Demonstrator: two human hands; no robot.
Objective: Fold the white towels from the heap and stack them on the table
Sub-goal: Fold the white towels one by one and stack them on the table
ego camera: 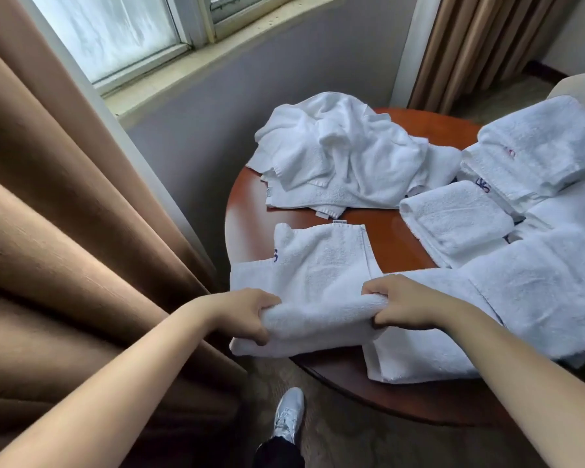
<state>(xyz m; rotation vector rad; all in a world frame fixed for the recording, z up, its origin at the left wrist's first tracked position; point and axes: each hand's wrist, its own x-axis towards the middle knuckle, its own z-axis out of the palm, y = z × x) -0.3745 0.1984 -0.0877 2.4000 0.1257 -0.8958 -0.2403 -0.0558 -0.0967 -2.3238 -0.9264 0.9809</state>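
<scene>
We grip the near fold of a white towel [318, 265] with both hands at the front edge of the round reddish-brown table [385, 231]. Our left hand [247, 312] curls round the left end of the thick rolled edge, fingers tucked under and thumb over it. Our right hand [406, 305] pinches the right end the same way, knuckles up. The far part of this towel lies flat on the tabletop, with a small label at its far hem and a bit of blue embroidery at its left side. Its left edge hangs a little past the table rim. Beyond it, at the back of the table, sits the heap [338, 153] of crumpled white towels, apart from the one we hold. To the right of the heap lies a small folded towel [456, 217], and behind that a folded stack [541, 143] with red and blue stitching showing. A larger white towel [537, 292] is spread over the near right part of the table, touching our right wrist and passing under the towel we hold. A brown curtain [65, 231] hangs at our left beside the window [115, 28]. Below the table edge we see one white shoe [288, 415] on the carpet.
</scene>
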